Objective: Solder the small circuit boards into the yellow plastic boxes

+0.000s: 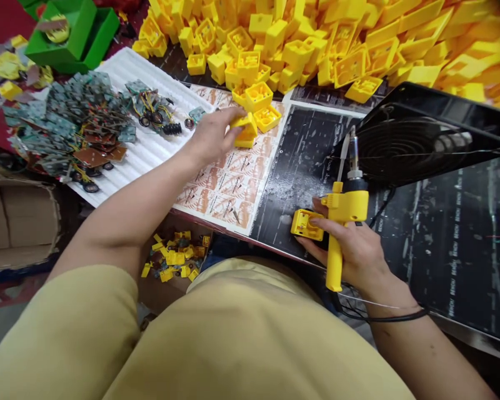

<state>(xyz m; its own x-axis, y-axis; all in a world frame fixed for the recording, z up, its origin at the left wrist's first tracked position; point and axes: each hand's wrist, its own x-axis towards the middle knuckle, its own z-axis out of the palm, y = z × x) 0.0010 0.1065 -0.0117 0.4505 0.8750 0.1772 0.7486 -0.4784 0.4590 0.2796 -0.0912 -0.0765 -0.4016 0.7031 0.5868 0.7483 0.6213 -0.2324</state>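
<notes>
My left hand (214,133) reaches over the printed sheet, fingers closed on a small yellow plastic case (246,130). Just behind it, two more open yellow cases (267,117) lie against the pile. In my right hand (360,247) is a yellow soldering gun (336,244), its metal tip pointing up and away from me. The same hand also pinches an open yellow housing (307,224) between thumb and fingers, above the near edge of the black table surface. Small parts show inside this housing, too fine to name.
Yellow cases (295,53) are heaped along the back. Circuit boards with wires (87,111) cover a white foam sheet (133,64) at left. A black fan (416,136) stands right of the soldering gun. Below the table, a carton holds yellow pieces (175,258). Green trays (73,36) sit far left.
</notes>
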